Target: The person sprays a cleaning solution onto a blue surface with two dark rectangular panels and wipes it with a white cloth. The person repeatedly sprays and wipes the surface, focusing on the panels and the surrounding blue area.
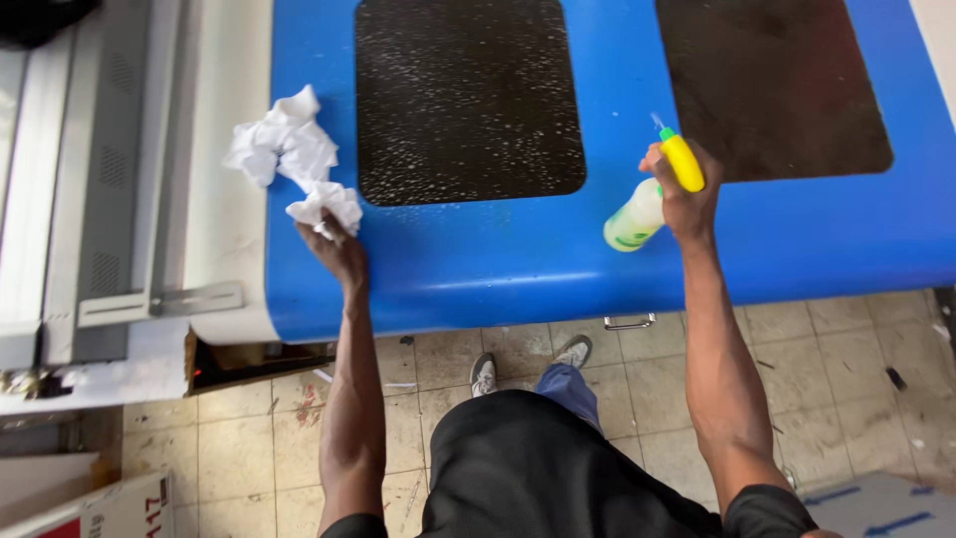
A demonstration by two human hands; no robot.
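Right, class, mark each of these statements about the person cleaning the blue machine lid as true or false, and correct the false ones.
1. The right hand holds a spray bottle with a yellow trigger head. True.
2. The left hand holds a sponge. False: it grips crumpled white paper.
3. The left dark panel is speckled with droplets. True.
4. The paper is pressed on the right dark panel. False: it lies at the left edge of the blue lid, off both panels.
5. The floor is carpeted. False: it is tiled.
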